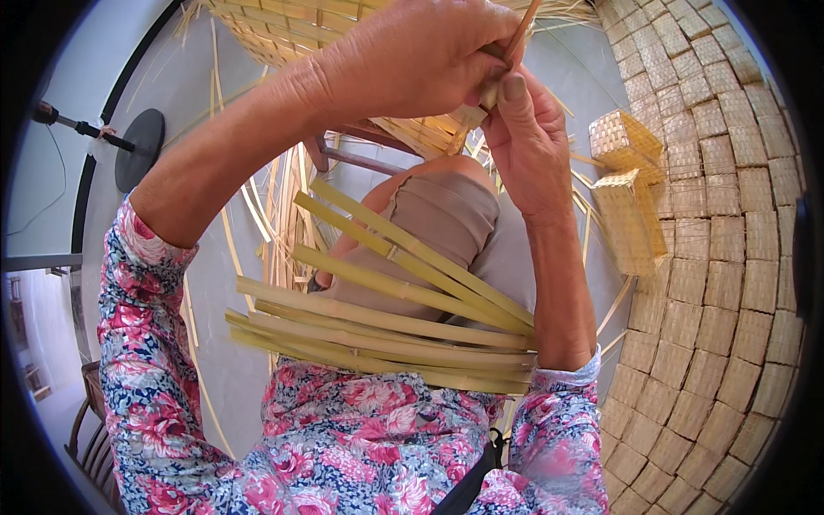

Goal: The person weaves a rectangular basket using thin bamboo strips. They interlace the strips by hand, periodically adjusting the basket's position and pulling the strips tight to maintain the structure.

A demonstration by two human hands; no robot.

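My left hand and my right hand meet at the top of the view, fingers closed. Between them they pinch a narrow bamboo strip, its pale part showing below the fingertips. A thin brown end sticks up past the left fingers; whether it belongs to the same strip I cannot tell. My fingers hide most of what they grip. Across my lap, below the hands, lies a fan of several flat green-yellow bamboo strips, their right ends against my right forearm.
Many small woven boxes are packed in rows on the right; two more woven boxes lie beside them. A large woven basket stands ahead. Loose strips litter the grey floor. On the left are a round black stand base and a chair.
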